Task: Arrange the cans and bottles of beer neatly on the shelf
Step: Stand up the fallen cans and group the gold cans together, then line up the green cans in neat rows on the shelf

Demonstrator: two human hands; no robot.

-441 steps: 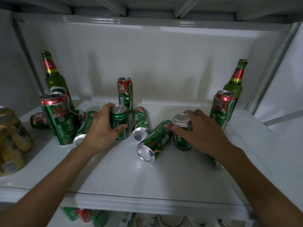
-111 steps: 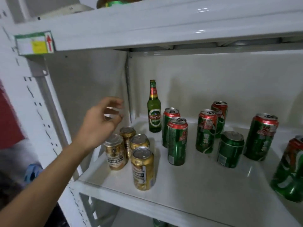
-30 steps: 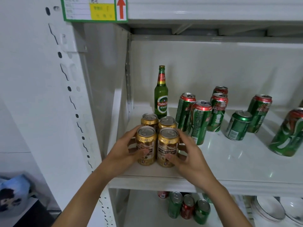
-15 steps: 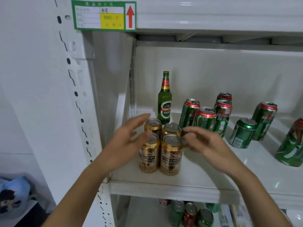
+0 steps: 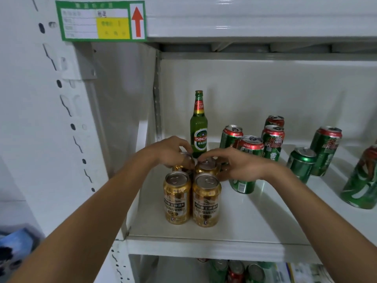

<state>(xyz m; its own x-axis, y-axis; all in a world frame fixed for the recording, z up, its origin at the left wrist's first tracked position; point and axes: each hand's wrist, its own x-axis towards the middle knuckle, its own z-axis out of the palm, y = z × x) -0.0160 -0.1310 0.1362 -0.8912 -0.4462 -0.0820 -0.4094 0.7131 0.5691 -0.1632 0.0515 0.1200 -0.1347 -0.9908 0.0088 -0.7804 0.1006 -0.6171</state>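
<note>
On the white shelf (image 5: 234, 227), four gold cans stand in a tight two-by-two block near the left front corner: the near pair (image 5: 191, 201) side by side and touching, the far pair (image 5: 206, 166) just behind them. Both hands work on the far pair. The left hand (image 5: 167, 152) curls its fingers over the rim of the far left can, and the right hand (image 5: 238, 164) pinches the far right can near its top, so each hand grips a can. A green bottle (image 5: 199, 127) stands upright at the far left, just behind the block. To the right, tall green-and-red cans (image 5: 272, 139) and a short green can (image 5: 301, 163) stand scattered, some well apart, and one at the far right edge looks tilted. The cans are stiff, smooth metal, likely slippery at the sides and fairly weighty if full; a hold round the upper wall or rim should slide them without tipping. The glass bottle is fragile and top-heavy, best taken round its body rather than its neck.
</note>
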